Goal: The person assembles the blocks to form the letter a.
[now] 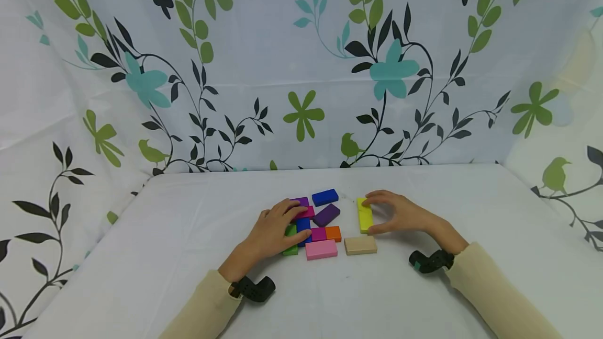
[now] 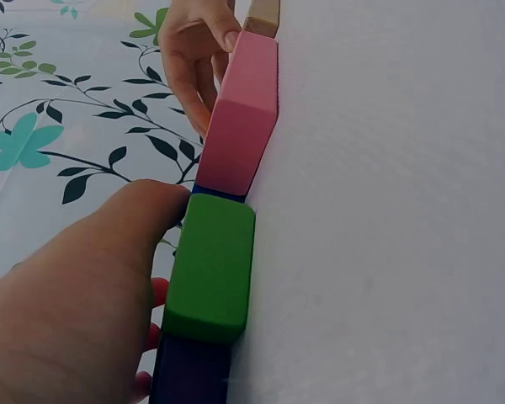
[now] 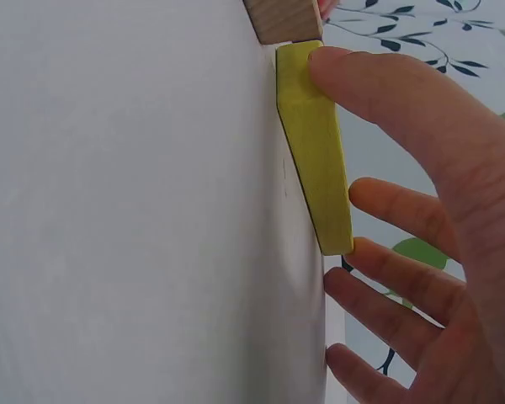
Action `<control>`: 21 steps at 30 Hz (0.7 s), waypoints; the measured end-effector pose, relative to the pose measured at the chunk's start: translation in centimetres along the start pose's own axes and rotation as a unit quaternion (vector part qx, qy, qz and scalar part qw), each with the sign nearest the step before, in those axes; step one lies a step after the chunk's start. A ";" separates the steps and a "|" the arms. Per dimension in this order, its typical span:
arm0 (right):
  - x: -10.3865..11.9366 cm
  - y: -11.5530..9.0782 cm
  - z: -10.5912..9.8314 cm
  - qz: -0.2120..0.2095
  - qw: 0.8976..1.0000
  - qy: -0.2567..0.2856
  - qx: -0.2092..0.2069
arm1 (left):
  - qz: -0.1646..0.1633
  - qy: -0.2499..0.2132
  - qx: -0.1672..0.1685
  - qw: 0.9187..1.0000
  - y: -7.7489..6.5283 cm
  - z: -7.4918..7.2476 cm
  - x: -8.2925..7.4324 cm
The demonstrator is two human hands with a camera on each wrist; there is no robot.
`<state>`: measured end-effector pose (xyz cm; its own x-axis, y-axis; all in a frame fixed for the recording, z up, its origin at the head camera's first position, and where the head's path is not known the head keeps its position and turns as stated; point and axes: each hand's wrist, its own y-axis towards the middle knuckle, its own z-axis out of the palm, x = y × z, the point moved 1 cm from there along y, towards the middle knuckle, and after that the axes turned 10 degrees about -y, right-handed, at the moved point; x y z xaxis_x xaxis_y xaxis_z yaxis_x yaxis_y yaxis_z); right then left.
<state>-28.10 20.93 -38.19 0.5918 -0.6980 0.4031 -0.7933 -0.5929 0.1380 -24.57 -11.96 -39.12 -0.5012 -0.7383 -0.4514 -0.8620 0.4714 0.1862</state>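
On the white table (image 1: 377, 297), the right hand (image 1: 400, 212) pinches the yellow block (image 1: 365, 218) lengthwise between thumb and fingers. Across from it, the left hand (image 1: 270, 230) rests over the green block (image 1: 292, 250) and a blue block (image 1: 303, 225), thumb and fingers apart. Between the hands lie the pink block (image 1: 321, 250), orange block (image 1: 333, 234) and wooden block (image 1: 360, 245); behind hangs the leaf-patterned cloth (image 1: 264, 67)
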 end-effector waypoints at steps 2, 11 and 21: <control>-0.1 -0.1 -0.1 0.001 1.000 0.001 -0.001 | 0.000 0.000 0.000 1.000 0.0 0.0 0.0; -0.7 -0.4 -0.4 -0.007 1.000 0.008 -0.004 | -0.001 -0.004 0.001 1.000 -0.1 -0.1 -0.1; -1.3 -0.6 -0.5 0.005 1.000 0.021 0.000 | -0.003 0.000 0.002 1.000 -0.1 0.1 0.1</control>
<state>-28.44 22.37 -38.33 0.5779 -0.6864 0.4414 -0.7988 -0.5866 0.1335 -24.56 -12.05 -39.24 -0.4962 -0.7407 -0.4530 -0.8646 0.4690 0.1801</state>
